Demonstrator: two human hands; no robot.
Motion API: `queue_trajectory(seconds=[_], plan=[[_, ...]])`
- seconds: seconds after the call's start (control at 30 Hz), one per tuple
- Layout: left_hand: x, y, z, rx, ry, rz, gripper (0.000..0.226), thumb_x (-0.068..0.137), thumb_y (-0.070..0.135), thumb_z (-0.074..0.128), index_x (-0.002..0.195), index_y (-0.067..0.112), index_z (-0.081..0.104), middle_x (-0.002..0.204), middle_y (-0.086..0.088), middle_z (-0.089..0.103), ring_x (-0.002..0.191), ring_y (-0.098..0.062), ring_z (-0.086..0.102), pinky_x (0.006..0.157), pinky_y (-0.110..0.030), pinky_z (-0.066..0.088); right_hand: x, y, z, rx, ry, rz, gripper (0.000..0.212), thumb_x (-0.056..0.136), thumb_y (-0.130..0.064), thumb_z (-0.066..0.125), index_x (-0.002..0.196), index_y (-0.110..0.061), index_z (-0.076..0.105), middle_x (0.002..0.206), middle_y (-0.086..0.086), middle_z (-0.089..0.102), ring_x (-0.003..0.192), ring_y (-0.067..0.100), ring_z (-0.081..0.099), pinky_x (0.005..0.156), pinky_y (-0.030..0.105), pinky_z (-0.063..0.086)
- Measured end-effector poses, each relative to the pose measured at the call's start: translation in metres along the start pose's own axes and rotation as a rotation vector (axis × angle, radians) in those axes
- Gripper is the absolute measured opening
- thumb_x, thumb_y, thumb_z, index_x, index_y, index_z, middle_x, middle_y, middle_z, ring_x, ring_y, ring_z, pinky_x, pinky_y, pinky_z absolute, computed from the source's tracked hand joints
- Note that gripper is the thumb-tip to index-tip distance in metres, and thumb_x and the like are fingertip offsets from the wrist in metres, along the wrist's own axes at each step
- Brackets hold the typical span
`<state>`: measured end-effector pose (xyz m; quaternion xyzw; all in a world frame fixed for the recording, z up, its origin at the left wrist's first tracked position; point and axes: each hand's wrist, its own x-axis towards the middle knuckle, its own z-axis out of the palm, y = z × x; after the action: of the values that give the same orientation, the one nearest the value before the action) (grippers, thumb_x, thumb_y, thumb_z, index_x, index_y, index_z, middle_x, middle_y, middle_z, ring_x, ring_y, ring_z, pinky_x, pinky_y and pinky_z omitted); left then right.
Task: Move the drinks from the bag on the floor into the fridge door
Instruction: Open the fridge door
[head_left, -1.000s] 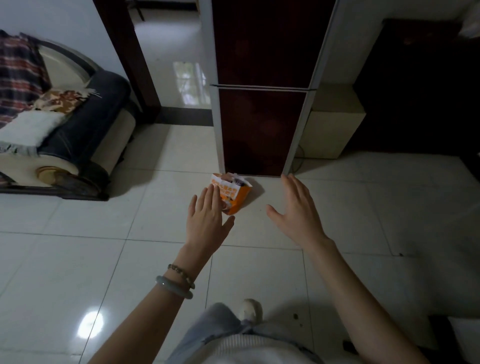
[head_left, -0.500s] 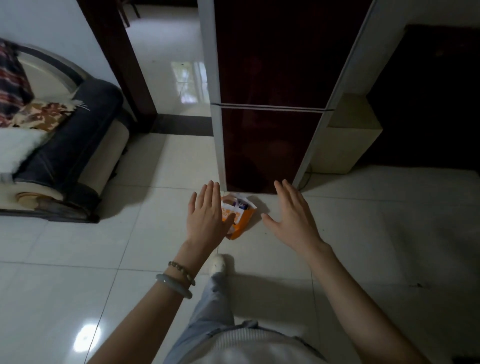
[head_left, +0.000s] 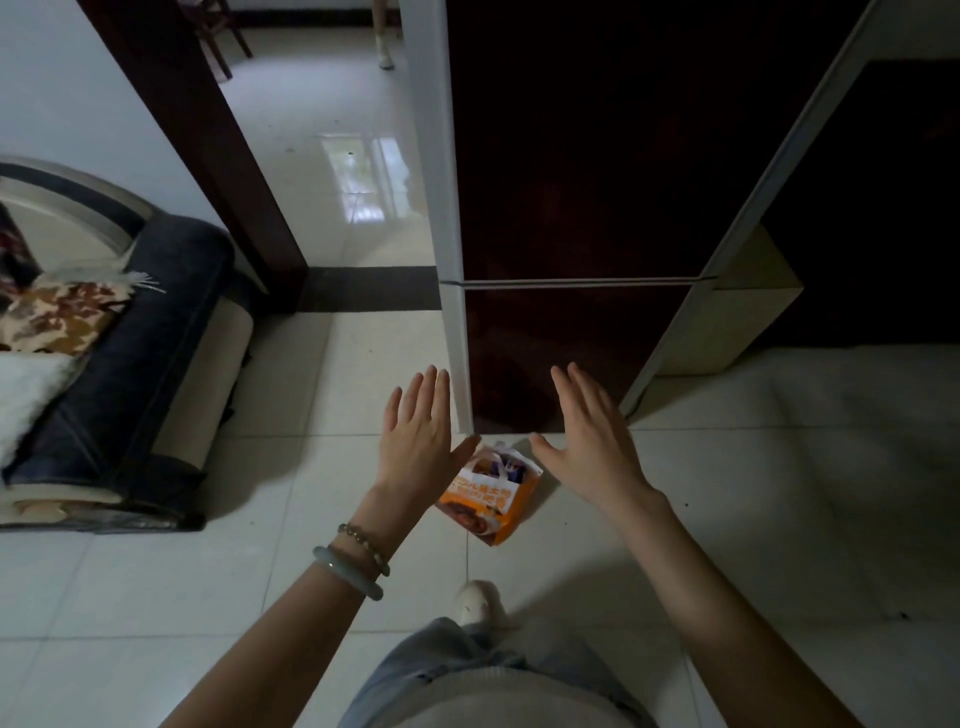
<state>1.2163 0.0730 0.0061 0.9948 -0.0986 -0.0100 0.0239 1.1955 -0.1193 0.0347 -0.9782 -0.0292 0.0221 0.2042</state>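
An orange and white bag (head_left: 491, 496) stands on the tiled floor just in front of the fridge (head_left: 576, 218), with dark blue drink tops showing in its open mouth. The fridge is tall, dark red with pale edges, and both its doors are closed. My left hand (head_left: 415, 441) hovers above the bag's left side, palm down, fingers spread, holding nothing. My right hand (head_left: 592, 436) hovers to the bag's right, also flat and empty. Both are in the air, apart from the bag.
A dark blue and cream sofa (head_left: 130, 374) with cushions stands at the left. A doorway with a dark wooden frame (head_left: 208, 150) opens left of the fridge. A cream cabinet (head_left: 727, 322) sits to the fridge's right. My foot (head_left: 475, 605) is just behind the bag.
I have walked closer to the fridge, so the bag now lies lower in view, between and below my hands. Both hands stay open and empty.
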Motion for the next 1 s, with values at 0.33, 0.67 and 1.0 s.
queue_trajectory(seconds=[0.33, 0.67, 1.0], plan=[[0.059, -0.022, -0.003, -0.024, 0.021, -0.047, 0.084, 0.089, 0.062, 0.030, 0.148, 0.010, 0.000, 0.157, -0.009, 0.002, 0.143, -0.025, 0.001, 0.115, -0.041, 0.000, 0.061, -0.003, -0.005, -0.018, -0.002, -0.009, 0.079, 0.087, -0.041, 0.056, 0.148, -0.016, 0.012, 0.157, 0.008, 0.010, 0.143, 0.025, 0.009, 0.115, 0.038, 0.015], [0.129, -0.021, -0.056, -0.079, 0.248, -0.026, 0.083, 0.090, 0.058, 0.038, 0.147, 0.008, 0.004, 0.156, -0.011, 0.009, 0.143, -0.024, 0.006, 0.117, -0.041, 0.003, 0.126, -0.016, -0.060, -0.075, 0.175, -0.170, 0.078, 0.087, -0.037, 0.059, 0.147, -0.012, 0.016, 0.155, 0.012, 0.014, 0.142, 0.028, 0.013, 0.114, 0.039, 0.014], [0.203, -0.029, -0.127, -0.148, 0.473, 0.007, 0.082, 0.090, 0.054, 0.043, 0.146, 0.004, 0.008, 0.155, -0.013, 0.012, 0.143, -0.026, 0.008, 0.115, -0.040, 0.003, 0.179, -0.033, -0.137, -0.124, 0.406, -0.240, 0.078, 0.086, -0.035, 0.060, 0.147, -0.011, 0.017, 0.155, 0.015, 0.013, 0.142, 0.029, 0.013, 0.115, 0.041, 0.016]])
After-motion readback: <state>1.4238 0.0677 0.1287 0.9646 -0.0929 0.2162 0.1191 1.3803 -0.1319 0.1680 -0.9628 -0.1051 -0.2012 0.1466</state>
